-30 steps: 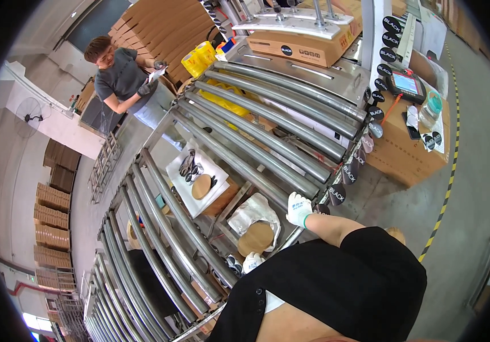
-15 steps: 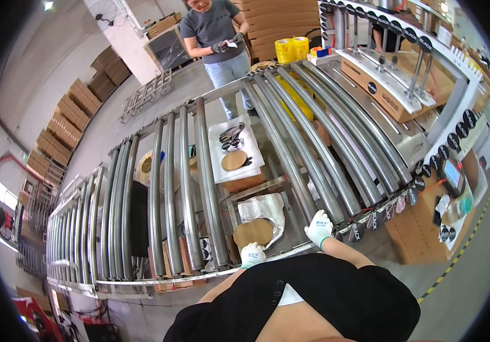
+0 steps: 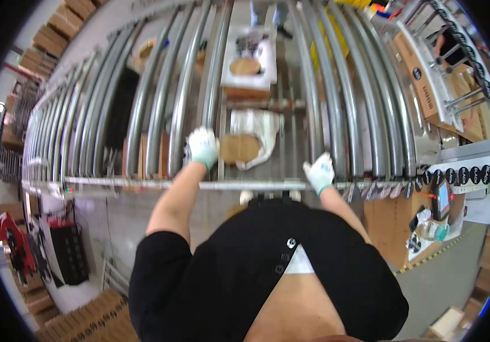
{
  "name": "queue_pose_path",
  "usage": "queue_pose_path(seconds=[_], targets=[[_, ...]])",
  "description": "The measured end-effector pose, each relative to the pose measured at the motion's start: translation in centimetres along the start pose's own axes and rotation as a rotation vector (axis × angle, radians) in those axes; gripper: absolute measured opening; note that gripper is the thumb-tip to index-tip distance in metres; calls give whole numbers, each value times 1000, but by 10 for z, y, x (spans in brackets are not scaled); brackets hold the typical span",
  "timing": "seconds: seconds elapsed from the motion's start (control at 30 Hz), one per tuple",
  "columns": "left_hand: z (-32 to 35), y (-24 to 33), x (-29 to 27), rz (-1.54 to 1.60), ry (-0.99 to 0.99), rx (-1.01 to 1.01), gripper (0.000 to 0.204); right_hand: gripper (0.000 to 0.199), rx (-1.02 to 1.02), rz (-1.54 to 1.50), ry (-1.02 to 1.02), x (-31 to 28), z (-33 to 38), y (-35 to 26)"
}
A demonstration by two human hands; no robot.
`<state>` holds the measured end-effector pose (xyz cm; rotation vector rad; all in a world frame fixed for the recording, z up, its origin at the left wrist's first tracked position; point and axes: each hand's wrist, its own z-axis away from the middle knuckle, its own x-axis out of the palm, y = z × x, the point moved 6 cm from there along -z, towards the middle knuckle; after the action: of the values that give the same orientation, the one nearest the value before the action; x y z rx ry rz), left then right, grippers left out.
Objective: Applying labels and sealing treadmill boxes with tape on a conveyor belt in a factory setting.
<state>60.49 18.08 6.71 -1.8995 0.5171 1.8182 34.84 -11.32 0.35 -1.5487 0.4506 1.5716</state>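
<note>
My left hand (image 3: 202, 146), in a white glove, is closed over the near end of a steel roller (image 3: 218, 62). My right hand (image 3: 319, 171), also gloved, rests where another roller (image 3: 311, 97) meets the near frame rail (image 3: 250, 185); its thumb stands apart from the fingers. Between the hands, below roller level, a round brown board (image 3: 244, 149) lies partly on a crumpled white wrapper (image 3: 263, 128). Farther off, a second brown disc (image 3: 245, 66) lies on a white sheet (image 3: 249, 82) over a carton, near some dark items too blurred to name.
More rollers run to both sides. At right stand a machine frame with a carton (image 3: 424, 91), and a box-top with a handheld device (image 3: 443, 198) and a clear jar (image 3: 434, 231). A person's legs (image 3: 267, 14) show beyond the conveyor. A red machine (image 3: 8, 228) stands lower left.
My view has tipped downward. My left hand has moved left and away from me, from beside the round board onto the roller. My right hand stays near the rail.
</note>
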Motion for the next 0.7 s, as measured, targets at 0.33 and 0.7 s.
queue_pose_path(seconds=[0.33, 0.7], targets=[[-22, -40, 12, 159, -340, -368, 72, 97, 1, 70, -68, -6, -12, -19], [-32, -38, 31, 124, -769, -444, 90, 90, 155, 75, -47, -13, -36, -36]])
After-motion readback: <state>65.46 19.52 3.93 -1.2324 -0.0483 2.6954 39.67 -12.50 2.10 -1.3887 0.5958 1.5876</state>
